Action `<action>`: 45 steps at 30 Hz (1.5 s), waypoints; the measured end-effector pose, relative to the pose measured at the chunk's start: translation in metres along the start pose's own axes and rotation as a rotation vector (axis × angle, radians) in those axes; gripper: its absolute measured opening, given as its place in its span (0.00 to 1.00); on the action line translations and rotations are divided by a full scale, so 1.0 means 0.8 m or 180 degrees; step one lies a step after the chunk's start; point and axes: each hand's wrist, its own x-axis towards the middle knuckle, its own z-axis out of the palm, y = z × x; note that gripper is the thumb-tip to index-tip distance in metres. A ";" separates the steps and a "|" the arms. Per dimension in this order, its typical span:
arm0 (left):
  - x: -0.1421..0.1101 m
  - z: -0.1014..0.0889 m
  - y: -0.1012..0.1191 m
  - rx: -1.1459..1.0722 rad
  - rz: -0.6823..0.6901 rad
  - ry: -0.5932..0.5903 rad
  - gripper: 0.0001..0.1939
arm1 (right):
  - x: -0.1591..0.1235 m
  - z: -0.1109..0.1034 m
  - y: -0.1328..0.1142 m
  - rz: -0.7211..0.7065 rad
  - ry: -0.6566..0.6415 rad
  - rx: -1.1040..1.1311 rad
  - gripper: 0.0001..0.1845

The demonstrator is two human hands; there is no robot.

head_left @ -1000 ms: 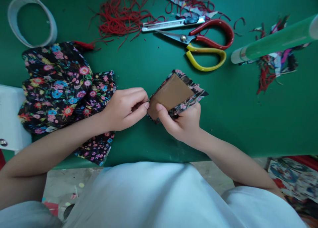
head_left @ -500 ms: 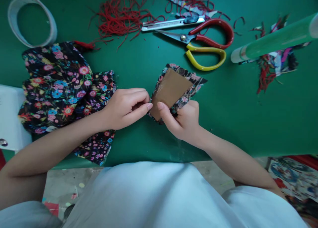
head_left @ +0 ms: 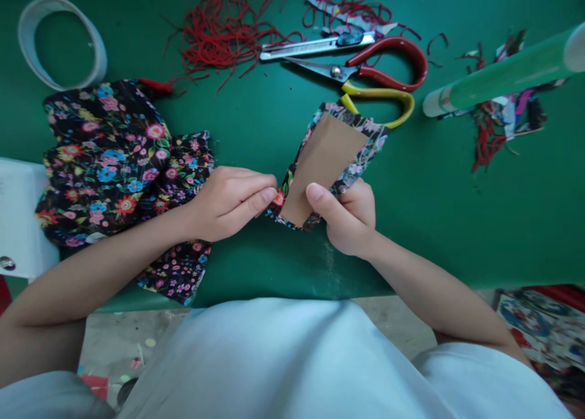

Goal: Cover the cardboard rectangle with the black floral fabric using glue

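My right hand (head_left: 350,215) grips a brown cardboard rectangle (head_left: 331,151) backed by black floral fabric (head_left: 365,154), the thumb flat on the board and the fingers behind. A margin of the fabric sticks out around the board's edges. My left hand (head_left: 240,200) is closed, thumb against forefinger, pinching the fabric margin at the board's lower left corner. Under and beside my left forearm lies a larger bunched piece of black floral cloth (head_left: 105,157).
Beyond the hands lie red-and-yellow-handled scissors (head_left: 336,72), a box cutter (head_left: 315,46) and tangled red cords (head_left: 219,35). A tape roll (head_left: 27,41) is far left, above a white box (head_left: 22,215). To the right, a green tube (head_left: 503,72) rests over scraps (head_left: 487,139).
The board has moved slightly up and right, its top now overlapping the yellow scissor handle. It faces me more flatly, and the fabric margin at its left side is folded outward.
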 end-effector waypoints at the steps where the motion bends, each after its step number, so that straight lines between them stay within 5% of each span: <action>1: 0.000 0.000 0.000 -0.0012 -0.0019 -0.0016 0.21 | 0.000 0.001 0.000 0.0000 -0.0007 -0.0003 0.30; 11: 0.001 -0.007 0.001 -0.0862 -0.0261 -0.0099 0.22 | -0.001 0.004 0.002 0.0005 0.0179 0.0062 0.29; 24: 0.004 -0.006 0.000 -0.0761 0.0074 -0.0128 0.19 | 0.003 0.003 -0.002 -0.0028 0.0040 0.0160 0.30; 30: 0.002 -0.005 -0.001 -0.0626 -0.0155 -0.0237 0.23 | 0.001 0.004 -0.001 0.0013 0.0006 -0.0049 0.28; 37: 0.002 -0.001 0.000 -0.0310 -0.0065 0.0068 0.19 | 0.001 0.007 -0.012 -0.0722 0.1290 -0.0766 0.12; 41: 0.003 0.002 0.002 -0.0003 -0.0065 0.0313 0.17 | 0.000 0.007 -0.021 -0.1227 0.0793 -0.1453 0.09; 45: 0.003 0.005 0.003 0.0291 -0.0067 0.0300 0.16 | 0.002 0.012 -0.020 -0.0969 0.0470 -0.1320 0.06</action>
